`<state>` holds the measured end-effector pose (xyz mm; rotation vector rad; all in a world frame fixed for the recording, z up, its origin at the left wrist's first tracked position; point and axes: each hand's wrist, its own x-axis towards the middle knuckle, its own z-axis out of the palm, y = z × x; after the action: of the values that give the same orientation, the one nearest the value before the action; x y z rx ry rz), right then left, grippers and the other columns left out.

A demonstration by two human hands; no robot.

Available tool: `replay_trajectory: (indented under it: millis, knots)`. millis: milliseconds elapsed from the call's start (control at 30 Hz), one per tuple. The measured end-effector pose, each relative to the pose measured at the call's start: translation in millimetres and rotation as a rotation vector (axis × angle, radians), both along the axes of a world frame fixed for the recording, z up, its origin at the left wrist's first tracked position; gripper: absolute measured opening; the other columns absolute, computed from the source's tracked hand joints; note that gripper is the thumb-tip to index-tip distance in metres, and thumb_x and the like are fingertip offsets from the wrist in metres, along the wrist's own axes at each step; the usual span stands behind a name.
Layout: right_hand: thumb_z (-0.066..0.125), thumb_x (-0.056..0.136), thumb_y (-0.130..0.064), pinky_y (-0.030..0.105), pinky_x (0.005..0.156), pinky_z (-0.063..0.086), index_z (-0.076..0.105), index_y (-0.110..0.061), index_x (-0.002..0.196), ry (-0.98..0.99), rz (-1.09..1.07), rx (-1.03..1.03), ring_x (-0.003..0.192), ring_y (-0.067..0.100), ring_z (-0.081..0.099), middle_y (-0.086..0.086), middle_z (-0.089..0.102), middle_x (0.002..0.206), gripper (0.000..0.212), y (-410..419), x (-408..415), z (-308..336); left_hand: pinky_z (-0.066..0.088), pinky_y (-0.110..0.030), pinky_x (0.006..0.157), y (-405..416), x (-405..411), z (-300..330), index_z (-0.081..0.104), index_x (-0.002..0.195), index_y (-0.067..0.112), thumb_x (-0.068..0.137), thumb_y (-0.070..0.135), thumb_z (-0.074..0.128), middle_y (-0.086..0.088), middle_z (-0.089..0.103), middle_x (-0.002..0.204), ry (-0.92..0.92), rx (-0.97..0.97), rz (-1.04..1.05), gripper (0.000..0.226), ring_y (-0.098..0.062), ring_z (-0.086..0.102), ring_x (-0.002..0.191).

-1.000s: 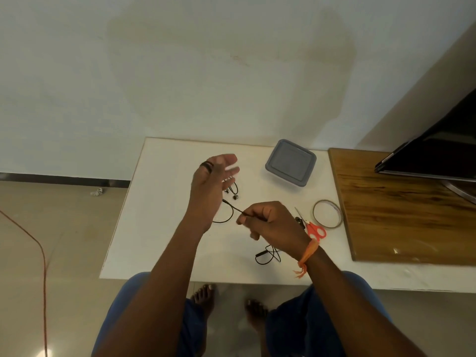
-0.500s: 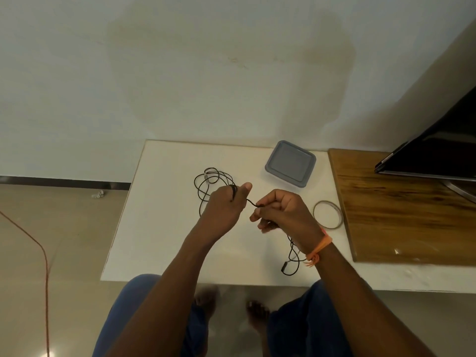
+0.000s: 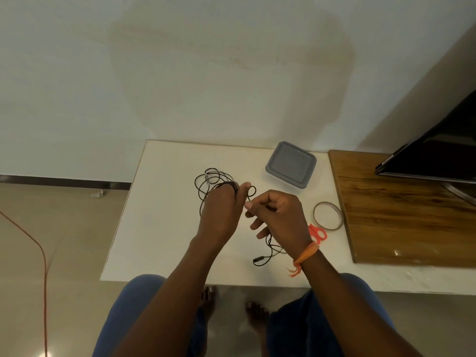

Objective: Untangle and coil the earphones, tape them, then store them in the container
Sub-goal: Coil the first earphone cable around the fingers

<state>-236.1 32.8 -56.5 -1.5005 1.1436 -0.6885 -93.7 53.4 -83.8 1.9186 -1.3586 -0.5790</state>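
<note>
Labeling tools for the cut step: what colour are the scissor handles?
Orange-red. The scissors lie beside the tape ring, mostly hidden behind the right wrist; head view shows them.

A single wide-angle camera on the person's head looks forward and steeply down from close above at the white rectangular bench (image 3: 164, 228), taking in the pale wall beyond and the tiled floor beneath.

left hand (image 3: 221, 210) curled, right hand (image 3: 279, 215) pinching
</note>
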Motion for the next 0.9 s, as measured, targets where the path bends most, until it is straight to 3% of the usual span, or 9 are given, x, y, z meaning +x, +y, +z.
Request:
replay_trajectory:
  millis: [133,233,300,400,467,633,733,800,900]
  knots:
    - [0.067,0.091,-0.022,0.026,0.047,0.052,0.072,-0.014,0.086,0.096,-0.107,-0.236,0.055,0.014,0.062,-0.004,0.069,0.078,0.011,-7.3,-7.2,-5.4,0.048,-0.043,0.060,2.5,-0.4,-5.7,0.053,0.066,0.007,0.101,0.044,0.043,-0.006,0.057,0.058,-0.080,0.069,-0.115,0.052,-0.022,0.055,0.056]
    - [0.065,0.092,-0.021,0.023,0.064,0.051,0.070,-0.014,0.088,0.221,-0.141,-0.448,0.069,0.007,0.059,-0.010,0.064,0.081,0.010,-18.2,-14.2,-15.0,0.041,-0.029,0.054,4.6,-1.1,2.5,0.047,0.060,0.011,0.101,0.046,0.045,0.002,0.052,0.054,0.057,0.213,-0.247,0.054,-0.011,0.047,0.049]
    - [0.061,0.095,-0.019,0.019,0.070,0.050,0.069,-0.015,0.093,0.237,-0.162,-0.457,0.076,0.005,0.061,-0.010,0.065,0.083,0.010,-25.6,-18.6,-19.9,0.031,-0.023,0.051,7.0,-2.7,13.7,0.038,0.058,0.015,0.100,0.052,0.042,0.007,0.040,0.050,0.298,0.309,-0.323,0.056,-0.009,0.033,0.044]
    - [0.057,0.097,-0.017,0.011,0.067,0.046,0.069,-0.017,0.099,0.150,-0.193,-0.348,0.073,0.002,0.060,-0.009,0.064,0.074,0.012,-32.3,-22.9,-18.6,0.017,-0.023,0.046,12.6,-5.3,27.9,0.031,0.059,0.019,0.093,0.069,0.034,0.003,0.026,0.054,0.851,0.565,-0.412,0.061,-0.012,0.017,0.047]
    - [0.057,0.097,-0.015,0.012,0.066,0.046,0.071,-0.014,0.099,0.108,-0.187,-0.298,0.070,0.004,0.059,-0.004,0.065,0.071,0.014,-33.2,-23.2,-16.5,0.012,-0.022,0.045,15.8,-6.8,29.8,0.030,0.059,0.019,0.083,0.078,0.036,0.003,0.023,0.054,1.012,0.736,-0.514,0.064,-0.009,0.014,0.045]
    - [0.058,0.096,-0.017,0.014,0.063,0.045,0.071,-0.014,0.094,0.066,-0.200,-0.255,0.065,0.004,0.057,-0.002,0.064,0.067,0.013,-31.4,-19.9,-19.1,0.020,-0.014,0.039,17.6,-8.4,26.5,0.043,0.054,0.017,0.095,0.054,0.050,0.002,0.035,0.046,0.932,0.910,-0.578,0.056,-0.006,0.022,0.034]
    - [0.056,0.098,-0.019,0.020,0.062,0.044,0.070,-0.015,0.094,0.056,-0.239,-0.238,0.062,0.005,0.054,-0.004,0.061,0.065,0.015,-34.3,-18.7,-21.3,0.021,-0.015,0.035,16.1,-7.6,28.6,0.067,0.077,0.006,0.097,0.052,0.048,-0.008,0.061,0.057,0.937,0.982,-0.549,0.054,-0.004,0.022,0.030]
    - [0.054,0.099,-0.020,0.022,0.061,0.045,0.069,-0.015,0.095,0.044,-0.261,-0.237,0.061,0.004,0.053,-0.004,0.059,0.065,0.016,-36.2,-18.5,-21.2,0.022,-0.015,0.034,16.6,-9.3,27.7,0.069,0.094,0.000,0.098,0.053,0.047,-0.011,0.068,0.066,0.861,1.034,-0.521,0.057,-0.004,0.022,0.030]
    - [0.054,0.099,-0.020,0.023,0.059,0.045,0.069,-0.016,0.095,0.045,-0.240,-0.236,0.060,0.004,0.053,-0.003,0.060,0.065,0.016,-34.6,-17.0,-22.1,0.023,-0.016,0.037,17.8,-14.3,24.2,0.067,0.096,0.000,0.100,0.052,0.042,-0.011,0.070,0.069,0.742,1.091,-0.541,0.058,-0.005,0.023,0.031]
